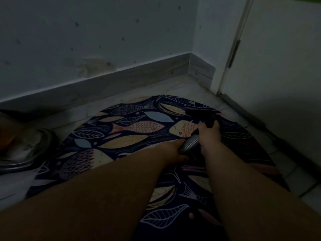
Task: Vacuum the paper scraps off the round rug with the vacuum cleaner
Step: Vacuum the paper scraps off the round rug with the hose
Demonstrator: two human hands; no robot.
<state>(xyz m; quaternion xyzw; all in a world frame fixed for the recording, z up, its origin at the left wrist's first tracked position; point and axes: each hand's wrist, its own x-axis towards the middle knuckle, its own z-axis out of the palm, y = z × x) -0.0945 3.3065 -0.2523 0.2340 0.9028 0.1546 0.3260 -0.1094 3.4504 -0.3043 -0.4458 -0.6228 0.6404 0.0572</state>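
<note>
A round dark rug (pixel 135 129) with a fish and leaf pattern lies on the pale floor in dim light. A black vacuum nozzle (pixel 201 116) rests on the rug near its far right part. My right hand (pixel 209 134) grips the black neck of the nozzle just behind its head. A ribbed grey hose (pixel 189 144) runs back from there, and my left hand (pixel 175 150) holds it from the left side. No paper scraps show in this dim light.
A wall with a grey skirting board (pixel 107 79) runs behind the rug. A white door (pixel 278 70) and its threshold close the right side. A shiny metal bowl-like object (pixel 26 148) sits on the floor at the left edge of the rug.
</note>
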